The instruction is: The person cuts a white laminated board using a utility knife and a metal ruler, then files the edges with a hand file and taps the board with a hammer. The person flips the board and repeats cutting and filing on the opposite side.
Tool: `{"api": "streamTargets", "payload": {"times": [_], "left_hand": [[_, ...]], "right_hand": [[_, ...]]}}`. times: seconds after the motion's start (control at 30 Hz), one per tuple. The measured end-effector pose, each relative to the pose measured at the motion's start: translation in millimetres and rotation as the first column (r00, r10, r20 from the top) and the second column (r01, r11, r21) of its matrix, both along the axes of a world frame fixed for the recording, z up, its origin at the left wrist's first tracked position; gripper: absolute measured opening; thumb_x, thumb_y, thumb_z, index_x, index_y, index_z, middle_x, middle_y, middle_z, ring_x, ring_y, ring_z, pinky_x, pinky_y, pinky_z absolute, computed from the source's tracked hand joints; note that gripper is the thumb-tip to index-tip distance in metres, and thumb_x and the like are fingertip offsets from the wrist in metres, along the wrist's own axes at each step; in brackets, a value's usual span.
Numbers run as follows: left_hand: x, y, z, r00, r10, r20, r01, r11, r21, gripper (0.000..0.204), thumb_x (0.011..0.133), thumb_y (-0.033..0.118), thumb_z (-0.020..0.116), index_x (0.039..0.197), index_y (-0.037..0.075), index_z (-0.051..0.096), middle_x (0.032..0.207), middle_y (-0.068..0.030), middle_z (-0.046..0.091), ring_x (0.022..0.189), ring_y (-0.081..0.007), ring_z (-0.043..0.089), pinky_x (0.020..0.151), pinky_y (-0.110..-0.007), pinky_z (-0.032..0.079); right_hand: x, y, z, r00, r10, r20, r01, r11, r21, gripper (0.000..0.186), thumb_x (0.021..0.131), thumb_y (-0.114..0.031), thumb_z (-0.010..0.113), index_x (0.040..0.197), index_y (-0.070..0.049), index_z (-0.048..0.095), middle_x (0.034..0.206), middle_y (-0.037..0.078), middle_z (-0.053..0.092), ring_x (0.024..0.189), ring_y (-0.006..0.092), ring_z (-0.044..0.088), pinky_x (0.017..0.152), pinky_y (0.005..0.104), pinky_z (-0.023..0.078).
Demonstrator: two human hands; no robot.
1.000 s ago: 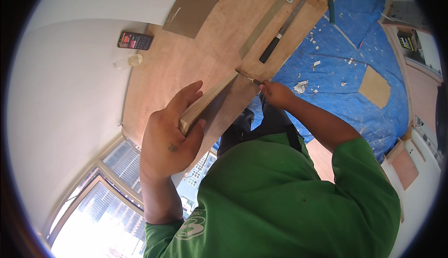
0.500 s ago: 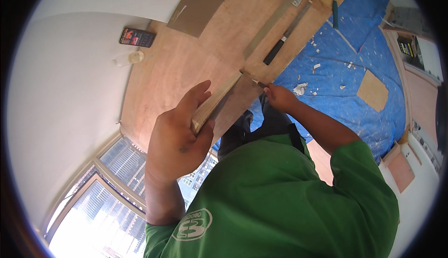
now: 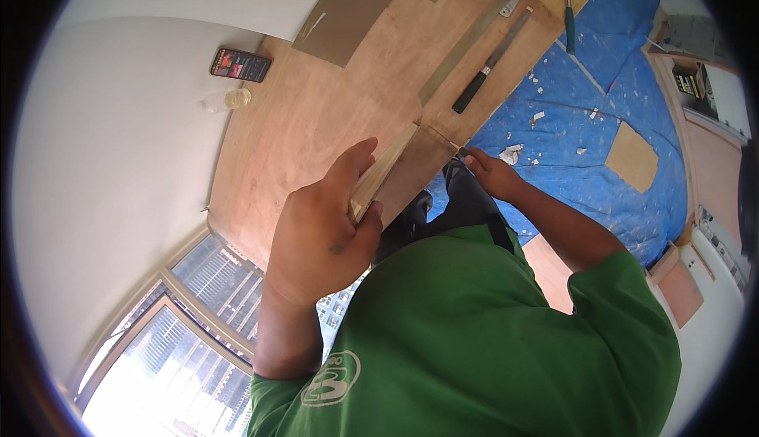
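My left hand (image 3: 320, 227) is closed around a pale wooden strip (image 3: 385, 170), with the thumb on one side and the fingers on the other. The strip points away from me over the plywood board (image 3: 316, 105), its far end narrow. On the right, my right hand (image 3: 492, 175) grips the dark handle of a slim tool (image 3: 461, 151). Its thin shaft reaches left toward the strip's far end; whether it touches the wood, I cannot tell. Beyond the strip lies a flat file with a black handle (image 3: 473, 92).
A claw hammer (image 3: 570, 22) with a green handle lies at the board's far right edge. Brown sheet material (image 3: 356, 10), a phone (image 3: 239, 65) and a clear jar (image 3: 237, 99) are at the left. Blue tarpaulin (image 3: 553, 129) with scraps covers the floor; a window (image 3: 170, 358) is lower left.
My right hand has drawn the slim tool slightly right and nearer to me, away from the strip's tip. The left hand and strip have shifted a little to the right in view.
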State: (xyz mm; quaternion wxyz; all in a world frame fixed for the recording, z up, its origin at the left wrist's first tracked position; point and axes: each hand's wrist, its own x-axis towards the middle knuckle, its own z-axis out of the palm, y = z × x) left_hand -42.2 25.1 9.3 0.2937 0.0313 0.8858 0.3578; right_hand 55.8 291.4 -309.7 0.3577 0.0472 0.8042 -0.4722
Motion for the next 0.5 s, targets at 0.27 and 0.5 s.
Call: {"api": "streamTargets", "payload": {"times": [0.27, 0.5], "left_hand": [[3.1, 5.4, -0.7, 1.0, -0.002, -0.025, 0.002, 1.0, -0.009, 0.065, 0.082, -0.004, 0.063, 0.146, 0.0, 0.053, 0.121, -0.0313, 0.071, 0.127, -0.039, 0.066, 0.106, -0.04, 0.049], [5.4, 3.6, -5.8, 0.992, -0.077, -0.102, 0.074, 0.997, -0.027, 0.065, 0.08, -0.001, 0.066, 0.143, 0.001, 0.053, 0.121, -0.0263, 0.071, 0.087, -0.0402, 0.075, 0.079, -0.042, 0.059]], "right_hand": [[-12.7, -38.0, -31.6, 0.996, 0.022, -0.087, -0.025, 0.999, -0.034, 0.042, 0.109, -0.039, 0.047, 0.117, -0.002, 0.064, 0.101, 0.027, 0.069, 0.097, 0.0452, 0.067, 0.084, 0.0525, 0.05], [-23.6, -35.4, -39.1, 0.99, 0.08, -0.112, -0.082, 0.997, -0.014, 0.04, 0.108, -0.037, 0.047, 0.112, -0.001, 0.064, 0.095, 0.028, 0.069, 0.092, 0.0474, 0.067, 0.082, 0.0536, 0.051]]}}
